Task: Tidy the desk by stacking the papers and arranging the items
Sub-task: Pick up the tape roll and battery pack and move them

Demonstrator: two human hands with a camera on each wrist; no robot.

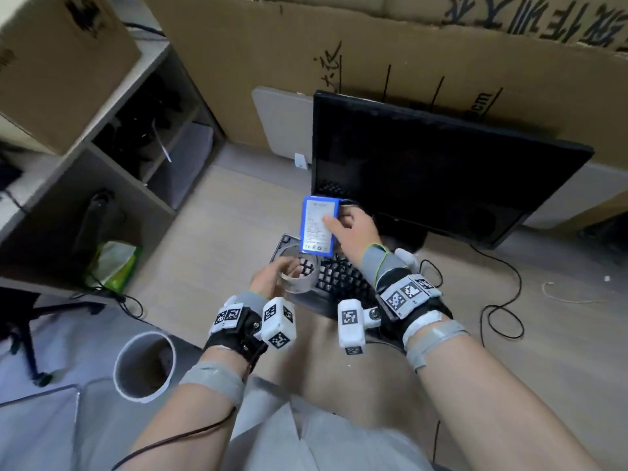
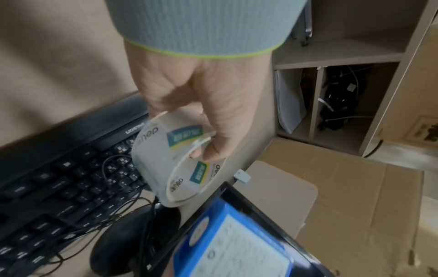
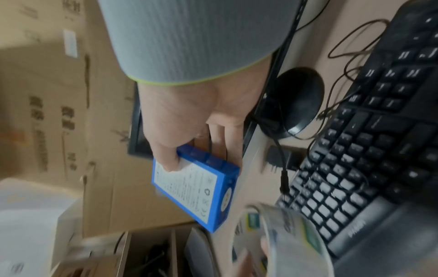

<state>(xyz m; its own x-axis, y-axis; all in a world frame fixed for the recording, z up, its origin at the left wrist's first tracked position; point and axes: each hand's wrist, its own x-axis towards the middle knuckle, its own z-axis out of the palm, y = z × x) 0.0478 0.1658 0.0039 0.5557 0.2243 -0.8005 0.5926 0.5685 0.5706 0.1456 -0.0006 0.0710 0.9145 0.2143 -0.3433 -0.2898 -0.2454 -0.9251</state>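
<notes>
1. The right hand (image 1: 353, 229) holds a blue battery pack (image 1: 318, 226): in the right wrist view the thumb (image 3: 166, 159) presses on its white label and the fingers curl behind it, so the grip pinches the pack between them. A thin black lead runs from the pack's upper end past the fingers.
2. The pack is held in the air, label toward the person, above the far left corner of the keyboard (image 1: 339, 277) and in front of the lower left corner of the monitor (image 1: 441, 164).
3. The left hand (image 1: 272, 277) grips a roll of clear tape (image 1: 299, 275). In the left wrist view the fingers (image 2: 213, 150) hook through the core and the roll's printed inner ring (image 2: 180, 168) faces the camera; the grip is curled round the roll.
4. The roll is held just below the battery pack, over the left end of the keyboard, clear of the counter (image 1: 210, 239).
5. The keyboard lies on the counter near its front edge, in front of the monitor's round black base (image 2: 132, 241). Thin black cables (image 1: 499, 300) loop over the counter to the right of the keyboard.
6. Cardboard sheets (image 1: 373, 45) stand behind the monitor along the counter's back edge.
7. An open shelf unit (image 1: 136, 141) stands beyond the counter's left edge. A white bin (image 1: 146, 365) stands on the floor below.
</notes>
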